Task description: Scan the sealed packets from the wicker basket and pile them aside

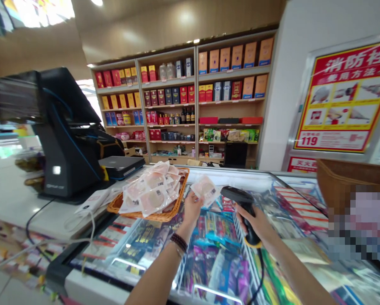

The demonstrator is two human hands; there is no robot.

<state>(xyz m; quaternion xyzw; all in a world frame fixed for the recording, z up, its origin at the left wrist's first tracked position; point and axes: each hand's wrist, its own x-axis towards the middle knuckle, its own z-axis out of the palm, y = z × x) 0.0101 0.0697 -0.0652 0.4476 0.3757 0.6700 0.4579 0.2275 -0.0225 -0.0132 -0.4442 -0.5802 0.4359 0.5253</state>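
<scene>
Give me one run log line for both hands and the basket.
left hand: holds a clear packet | right hand: grips black scanner | wicker basket: heaped with similar packets

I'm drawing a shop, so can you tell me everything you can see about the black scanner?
The scanner is black and looks like plastic. It has a long head, a handle slanting downward, a yellowish band near the handle's bottom, and a dark cable hanging below. The right hand grips the handle above the glass-topped case. The head points toward the packet in the left hand; I can't tell whether they touch.
</scene>
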